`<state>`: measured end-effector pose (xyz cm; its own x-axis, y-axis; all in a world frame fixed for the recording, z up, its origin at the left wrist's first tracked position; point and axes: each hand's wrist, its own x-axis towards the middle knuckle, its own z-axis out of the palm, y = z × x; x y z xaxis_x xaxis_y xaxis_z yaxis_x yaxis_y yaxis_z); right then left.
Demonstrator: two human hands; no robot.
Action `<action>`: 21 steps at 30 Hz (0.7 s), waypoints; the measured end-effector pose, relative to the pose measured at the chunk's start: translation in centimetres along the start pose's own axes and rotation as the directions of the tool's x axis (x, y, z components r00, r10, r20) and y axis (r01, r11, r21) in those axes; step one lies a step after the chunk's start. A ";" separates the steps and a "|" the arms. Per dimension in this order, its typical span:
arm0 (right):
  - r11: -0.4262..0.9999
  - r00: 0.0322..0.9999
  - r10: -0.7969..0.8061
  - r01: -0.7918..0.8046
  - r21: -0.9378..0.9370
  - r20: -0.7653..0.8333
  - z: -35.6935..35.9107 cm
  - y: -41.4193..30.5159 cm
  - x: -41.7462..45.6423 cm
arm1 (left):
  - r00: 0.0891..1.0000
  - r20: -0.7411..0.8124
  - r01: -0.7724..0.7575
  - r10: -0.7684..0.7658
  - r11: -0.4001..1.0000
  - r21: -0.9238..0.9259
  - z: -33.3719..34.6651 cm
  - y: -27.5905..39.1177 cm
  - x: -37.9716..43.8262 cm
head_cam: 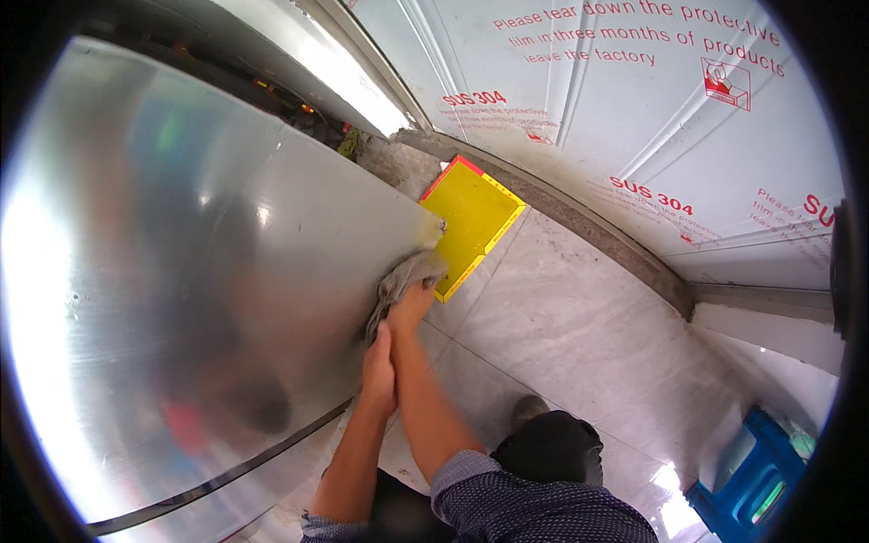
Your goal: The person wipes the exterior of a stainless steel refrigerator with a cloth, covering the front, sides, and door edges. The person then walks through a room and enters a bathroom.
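Note:
My right hand [411, 309] grips a crumpled grey cloth [406, 275] against the lower right edge of a large, shiny metal panel [305, 265]. The panel throws back blurred reflections. My left hand [379, 370] lies against the right wrist, just below the cloth; its fingers are mostly hidden, so whether they hold a part of the cloth cannot be told. Just beyond the cloth, a yellow glue trap board [477, 220] with a red and yellow printed border lies on the floor, partly behind the panel's corner.
Grey floor tiles [563, 292] stretch to the right. Metal wall panels [611, 122] under printed protective film stand along a dirty ledge [584, 224]. A blue plastic stool [753, 482] is at lower right. Debris [348, 144] lies in the gap behind the metal panel.

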<state>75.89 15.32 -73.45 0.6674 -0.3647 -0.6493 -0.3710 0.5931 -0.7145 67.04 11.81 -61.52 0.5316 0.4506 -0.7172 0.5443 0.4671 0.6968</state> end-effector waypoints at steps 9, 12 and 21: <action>0.992 0.968 -0.112 0.096 0.085 0.224 3.4 -9.8 5.2 | 0.975 0.220 -0.018 0.027 0.999 -0.044 7.1 4.6 2.8; 0.980 0.952 -0.182 0.196 -0.036 0.247 2.8 -8.9 1.9 | 0.988 0.076 -0.143 0.136 0.984 0.102 3.9 2.2 2.4; 0.608 0.518 -0.680 0.794 0.004 0.519 4.0 -17.3 -11.7 | 0.905 0.064 -0.397 0.421 0.889 -0.227 -1.2 6.6 -6.5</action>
<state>77.05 12.25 -52.43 0.9331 -0.2193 0.2850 0.3072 0.0742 -0.9488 66.38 12.90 -52.24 0.7516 0.5555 -0.3557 0.1255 0.4089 0.9039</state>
